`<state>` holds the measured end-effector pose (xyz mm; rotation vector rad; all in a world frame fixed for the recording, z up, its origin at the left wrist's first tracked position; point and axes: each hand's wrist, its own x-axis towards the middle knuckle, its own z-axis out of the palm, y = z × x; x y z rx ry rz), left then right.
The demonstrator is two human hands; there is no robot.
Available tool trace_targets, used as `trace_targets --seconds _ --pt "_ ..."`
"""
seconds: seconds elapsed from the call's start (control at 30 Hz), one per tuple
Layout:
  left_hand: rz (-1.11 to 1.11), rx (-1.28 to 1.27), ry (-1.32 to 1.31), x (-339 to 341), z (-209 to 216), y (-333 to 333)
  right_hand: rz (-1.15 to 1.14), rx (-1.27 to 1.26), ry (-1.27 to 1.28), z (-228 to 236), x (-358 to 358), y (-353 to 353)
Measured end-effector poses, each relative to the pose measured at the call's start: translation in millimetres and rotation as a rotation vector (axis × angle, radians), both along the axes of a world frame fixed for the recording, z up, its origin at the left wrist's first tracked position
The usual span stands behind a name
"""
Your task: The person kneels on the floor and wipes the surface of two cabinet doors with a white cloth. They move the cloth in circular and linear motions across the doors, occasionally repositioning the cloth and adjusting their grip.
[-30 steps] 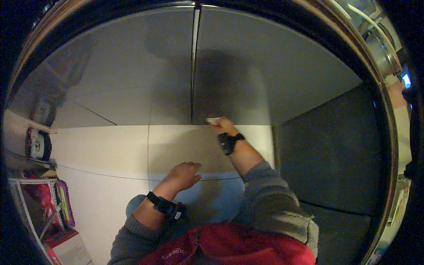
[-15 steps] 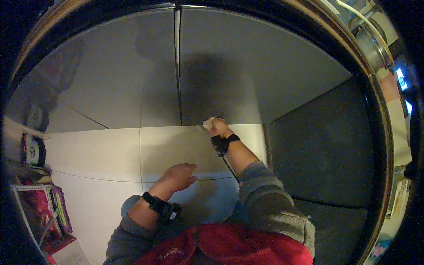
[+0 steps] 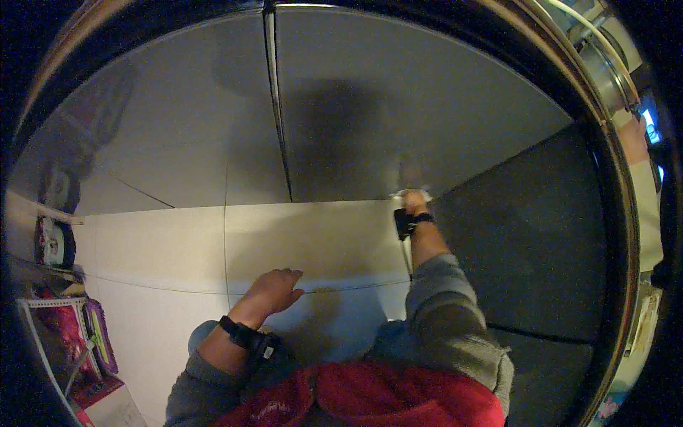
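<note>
My right hand (image 3: 415,203) presses a crumpled white cloth (image 3: 397,195) to the bottom edge of a grey cabinet door (image 3: 455,107), close to the corner on the right. Whether the white piece is fabric or paper is hard to see. Lower and to the left, my left hand (image 3: 274,290) hangs above the pale tiled floor (image 3: 163,249) with its fingers loosely stretched and nothing in them. Both wrists wear black strapped devices.
A second grey door (image 3: 171,121) adjoins across a thin vertical gap. Dark panels (image 3: 526,235) stand at my right. On the left are a round-fronted item (image 3: 55,242) and a white rack (image 3: 53,304). A metal pot (image 3: 601,71) sits at the upper right.
My right hand has slid to the right along the door's bottom edge with the white cloth. My left hand has shifted slightly left.
</note>
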<state>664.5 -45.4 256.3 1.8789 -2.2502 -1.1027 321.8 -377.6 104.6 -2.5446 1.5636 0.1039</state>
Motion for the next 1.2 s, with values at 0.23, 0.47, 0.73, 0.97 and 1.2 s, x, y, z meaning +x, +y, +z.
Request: trace_targets --seconds 0.23,0.47,0.73,0.97,1.2 --pt "-0.018 -0.075 0.038 -7.0 -0.3 4.4 0.249 0.244 -0.453 -101.3 107.5 37.1" --pt "-0.022 -0.038 0.006 -11.9 -1.6 -8.7 -0.145 -0.007 0.261 -59.2 -74.9 -45.9" --pt "-0.103 -0.01 0.04 -30.2 -14.8 -40.3 -0.666 -0.97 -0.894 160.7 -52.5 -15.6" --pt "-0.122 -0.081 0.077 -40.3 -34.1 -50.8 -0.343 -1.501 -0.479 381.9 -25.4 0.4" --pt "-0.141 -0.09 0.072 -29.9 -39.2 -47.7 -0.409 -1.427 -0.438 307.0 -5.5 4.4"
